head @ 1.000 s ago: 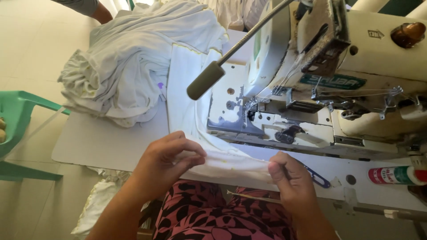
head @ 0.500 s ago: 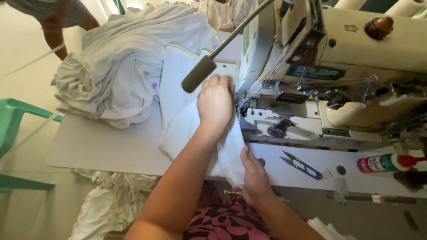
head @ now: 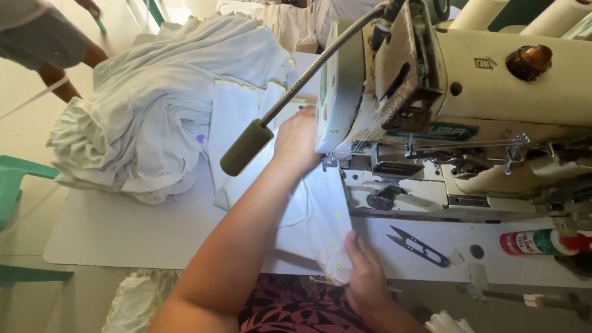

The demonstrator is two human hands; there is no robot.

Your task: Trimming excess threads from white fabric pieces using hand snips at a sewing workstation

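Note:
A white fabric piece (head: 302, 216) with small yellow dots lies on the white table, running up to the needle area of a cream industrial sewing machine (head: 456, 123). My left hand (head: 297, 143) reaches forward and rests flat on the fabric right beside the machine's head, fingers partly hidden behind it. My right hand (head: 364, 274) pinches the near edge of the same fabric at the table's front edge. A dark padded lamp head on a gooseneck (head: 245, 148) hangs over my left forearm.
A big heap of white garments (head: 154, 117) fills the table's left. Blue thread snips (head: 419, 246) lie right of my right hand, a red and green bottle (head: 536, 242) further right. A green plastic chair (head: 15, 185) stands at left; another person's arm (head: 55, 49) shows top left.
My left hand went from the table's near edge forward to the machine head, carrying the fabric along. My right hand stayed on the fabric's near edge. The camera moved closer.

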